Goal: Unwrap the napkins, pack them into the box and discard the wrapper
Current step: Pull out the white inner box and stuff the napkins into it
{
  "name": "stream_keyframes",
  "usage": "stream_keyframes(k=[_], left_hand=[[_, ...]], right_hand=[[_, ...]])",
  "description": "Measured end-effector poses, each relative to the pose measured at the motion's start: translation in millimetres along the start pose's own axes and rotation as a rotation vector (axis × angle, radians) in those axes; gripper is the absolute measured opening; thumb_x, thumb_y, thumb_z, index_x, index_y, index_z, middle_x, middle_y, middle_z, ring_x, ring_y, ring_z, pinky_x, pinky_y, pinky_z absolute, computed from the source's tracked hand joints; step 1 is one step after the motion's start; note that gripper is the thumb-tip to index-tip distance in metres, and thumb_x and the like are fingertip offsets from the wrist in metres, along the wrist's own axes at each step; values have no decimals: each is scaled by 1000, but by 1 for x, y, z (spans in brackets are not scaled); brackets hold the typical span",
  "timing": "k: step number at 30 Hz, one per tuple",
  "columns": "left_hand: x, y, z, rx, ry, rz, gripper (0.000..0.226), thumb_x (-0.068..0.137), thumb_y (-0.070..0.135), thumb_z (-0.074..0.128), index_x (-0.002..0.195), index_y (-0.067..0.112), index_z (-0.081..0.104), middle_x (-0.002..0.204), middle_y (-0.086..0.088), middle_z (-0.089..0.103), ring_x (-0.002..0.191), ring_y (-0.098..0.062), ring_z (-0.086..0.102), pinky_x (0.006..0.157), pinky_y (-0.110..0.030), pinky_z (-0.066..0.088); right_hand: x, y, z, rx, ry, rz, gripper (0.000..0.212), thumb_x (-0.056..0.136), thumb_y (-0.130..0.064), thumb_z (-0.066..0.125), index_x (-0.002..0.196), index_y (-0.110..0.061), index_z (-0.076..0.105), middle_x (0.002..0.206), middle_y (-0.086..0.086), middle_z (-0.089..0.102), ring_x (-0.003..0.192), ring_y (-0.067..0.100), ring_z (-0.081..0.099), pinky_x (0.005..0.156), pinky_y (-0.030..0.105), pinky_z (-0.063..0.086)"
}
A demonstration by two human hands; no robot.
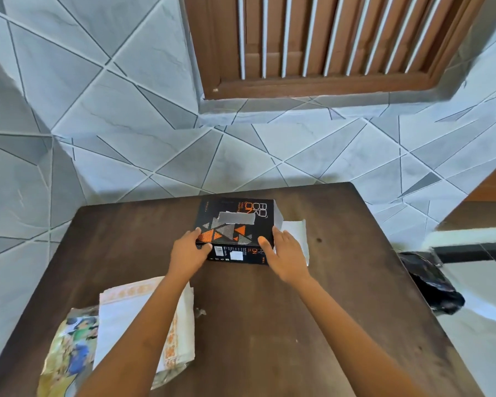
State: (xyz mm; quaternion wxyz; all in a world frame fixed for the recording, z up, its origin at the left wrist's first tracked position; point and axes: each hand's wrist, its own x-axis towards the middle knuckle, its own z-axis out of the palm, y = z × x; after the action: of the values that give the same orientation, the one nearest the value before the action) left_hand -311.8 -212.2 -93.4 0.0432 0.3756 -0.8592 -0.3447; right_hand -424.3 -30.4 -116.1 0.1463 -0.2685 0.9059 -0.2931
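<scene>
Step in hand: positioning the box [236,230] for packing. Unwrapping looks done, packing not begun, and the wrapper is not yet discarded.
Box: black carton with orange and grey triangles, standing closed at the far middle of the worktop [341,282]. A grey patch, seemingly tape, crosses its top.
Left hand [188,250]: grips the box's left end, thumb on the near face, fingers round the side.
Right hand [284,253]: holds the box's right end, thumb at the near top corner, fingers laid along the side. The box is clasped between the two hands.
Napkins [121,316]: a white stack with an orange patterned border at the near left of the worktop, under the left forearm and well apart from the box.
Wrapper [69,348]: crumpled printed film just left of the napkins and partly beneath them, near the worktop edge.
White sheet [295,227]: touches the box's right side. Whether it is a loose napkin or a box flap cannot be told from this view.
Next move calls for: opening the top, probably by lifting the taped area, with one hand steadying the carton. The stack must then be carried across and squared to the opening.
Disposal: a black bag [430,282] beyond the right edge may serve for the wrapper.
</scene>
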Motion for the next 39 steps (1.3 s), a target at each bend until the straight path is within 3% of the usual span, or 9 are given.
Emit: stream_keyframes(k=[5,12,15,18,20,25,30,34,39], left_hand=[[17,15,13,-30,15,17,49,89,34,54,135,18,45,146,-19,37,142,-26,24,112,-38,25],[7,45,43,94,-43,103,45,94,27,45,138,31,38,156,-14,13,139,-32,27,110,-43,29],[-16,43,43,50,-105,142,49,92,31,49,139,28,37,155,-8,20,142,-26,22,114,-42,22],[-45,33,47,-63,-252,111,65,87,37,57,143,33,24,154,-4,24,140,-25,27,114,-44,25],[-65,30,53,-179,-319,77,77,85,36,60,145,36,12,150,-1,32,134,-22,38,111,-41,34],[-90,22,63,-249,-373,49,107,75,36,73,143,40,-9,152,4,27,135,-20,37,111,-42,35],[-99,18,56,-235,-125,67,91,78,18,71,145,31,10,145,-3,40,131,-25,42,107,-39,37],[-100,22,27,-194,68,151,68,83,10,63,140,27,32,135,-8,53,118,-25,54,96,-30,44],[-106,41,-12,14,128,231,77,78,44,65,141,33,24,142,-3,45,124,-27,49,96,-42,44]], right_hand=[[-62,1,11,-127,97,-33,102,74,-72,-9,135,-7,40,138,8,51,134,28,36,113,37,24],[-111,8,22,-76,330,-293,28,77,-40,49,87,-24,70,77,-9,73,87,17,68,73,27,51],[-100,30,7,-23,425,-147,38,75,-35,61,111,-26,56,108,-2,64,101,20,59,81,32,46],[-85,50,1,154,160,87,82,73,-42,71,140,-23,27,142,2,41,127,20,42,100,41,41],[-80,54,0,351,23,140,86,74,-32,72,142,-23,20,139,0,47,124,19,48,100,36,43],[-80,49,1,333,110,134,58,83,-9,55,136,-18,36,91,4,69,72,13,61,78,29,51],[-88,36,-3,352,193,81,39,88,-11,53,127,-16,53,113,6,69,98,22,66,88,33,52],[-88,15,-24,254,229,28,21,84,-14,58,103,-13,69,86,8,74,69,19,63,65,23,45],[-93,-21,-60,201,181,-19,27,81,-23,64,84,4,67,69,18,65,65,32,58,55,31,39]])
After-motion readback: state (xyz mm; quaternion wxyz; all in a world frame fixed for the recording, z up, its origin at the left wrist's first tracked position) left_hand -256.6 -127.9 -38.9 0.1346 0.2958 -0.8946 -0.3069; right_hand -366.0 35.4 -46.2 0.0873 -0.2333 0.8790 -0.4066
